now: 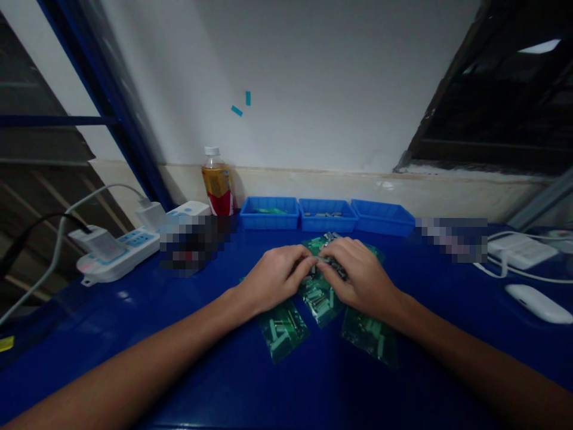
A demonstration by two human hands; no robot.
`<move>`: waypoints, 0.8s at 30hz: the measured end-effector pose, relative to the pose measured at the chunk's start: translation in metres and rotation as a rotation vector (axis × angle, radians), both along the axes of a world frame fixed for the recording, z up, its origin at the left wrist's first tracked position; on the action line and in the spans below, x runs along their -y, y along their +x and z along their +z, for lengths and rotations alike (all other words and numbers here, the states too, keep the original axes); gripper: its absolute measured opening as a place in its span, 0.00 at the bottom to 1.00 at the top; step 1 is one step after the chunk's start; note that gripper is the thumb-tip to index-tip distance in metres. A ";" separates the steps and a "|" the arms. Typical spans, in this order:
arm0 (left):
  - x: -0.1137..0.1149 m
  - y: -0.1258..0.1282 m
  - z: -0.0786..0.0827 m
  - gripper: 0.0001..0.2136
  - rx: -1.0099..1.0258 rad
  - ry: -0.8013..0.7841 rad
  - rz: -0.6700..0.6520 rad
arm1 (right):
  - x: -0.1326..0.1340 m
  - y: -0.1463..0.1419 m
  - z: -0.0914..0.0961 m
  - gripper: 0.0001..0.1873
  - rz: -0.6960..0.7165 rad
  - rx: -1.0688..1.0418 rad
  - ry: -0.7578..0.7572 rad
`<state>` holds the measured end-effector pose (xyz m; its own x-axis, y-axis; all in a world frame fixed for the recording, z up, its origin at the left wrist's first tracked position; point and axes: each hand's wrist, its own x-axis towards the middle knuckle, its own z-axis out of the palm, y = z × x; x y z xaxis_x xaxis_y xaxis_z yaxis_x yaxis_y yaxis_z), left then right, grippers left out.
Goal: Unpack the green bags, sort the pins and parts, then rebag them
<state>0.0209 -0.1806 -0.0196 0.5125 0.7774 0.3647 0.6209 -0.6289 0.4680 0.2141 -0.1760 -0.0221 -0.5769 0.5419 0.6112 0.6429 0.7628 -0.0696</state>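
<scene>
My left hand (280, 276) and my right hand (360, 278) meet at mid-table, thumbs and fingers pinched together at the tips. What they hold is small and mostly hidden by the fingers. Right beneath them lies a clear greenish plastic bag (321, 301) with pale plugs and metal screws inside. Another such bag (283, 331) is below my left hand, and a third bag (370, 337) lies partly under my right wrist. More bags and loose metal pieces (331, 236) show behind the fingers.
Along the wall stand a left blue bin (269, 222) with green bags, a middle blue bin (328, 224) with small metal parts, and a right blue bin (384, 226). A drink bottle (218, 185), a power strip (138, 239), a white charger (521, 249) and a white case (538, 303) flank them.
</scene>
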 end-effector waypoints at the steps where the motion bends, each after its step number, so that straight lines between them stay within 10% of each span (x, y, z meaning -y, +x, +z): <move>1: -0.001 -0.001 0.000 0.14 -0.045 -0.021 -0.003 | -0.003 0.001 0.001 0.08 -0.017 0.006 0.011; 13: 0.001 -0.010 0.000 0.09 -0.369 0.037 -0.016 | -0.123 0.043 0.002 0.12 -0.487 -0.035 -0.116; 24: -0.009 -0.012 -0.010 0.11 -0.330 0.087 0.028 | -0.163 0.036 0.012 0.14 -0.591 -0.024 -0.299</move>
